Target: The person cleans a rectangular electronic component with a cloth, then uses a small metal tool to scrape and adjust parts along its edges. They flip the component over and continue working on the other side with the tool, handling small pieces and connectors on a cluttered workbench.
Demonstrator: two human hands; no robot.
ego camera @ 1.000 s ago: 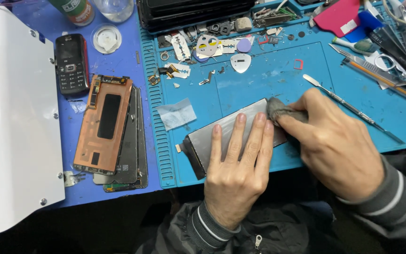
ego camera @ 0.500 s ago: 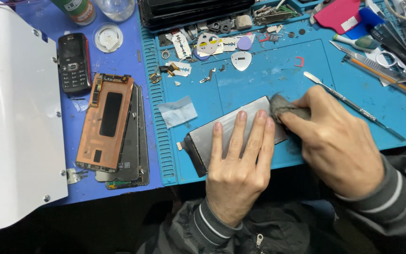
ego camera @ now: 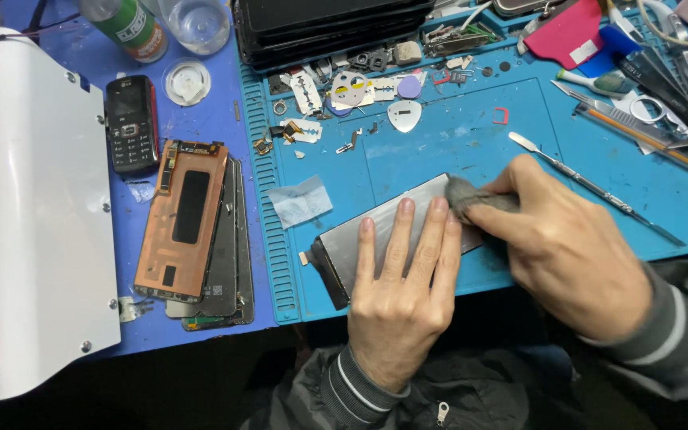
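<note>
A grey phone screen panel (ego camera: 344,247) lies tilted on the blue work mat (ego camera: 455,143). My left hand (ego camera: 404,295) rests flat on it, fingers spread and pressing it down. My right hand (ego camera: 567,247) pinches a small grey wad of cloth (ego camera: 463,193) against the panel's far right end. Most of the panel's middle and right part is hidden under my hands.
A copper-backed phone panel (ego camera: 189,219) lies on a stack of panels at left, beside a black keypad phone (ego camera: 130,123) and a white machine (ego camera: 25,207). A metal spudger (ego camera: 591,187), a torn wipe (ego camera: 300,201), picks, blades and tools crowd the mat's far side.
My right hand with the grey wad has shifted slightly left along the panel's end. My left hand stays pressed on the panel.
</note>
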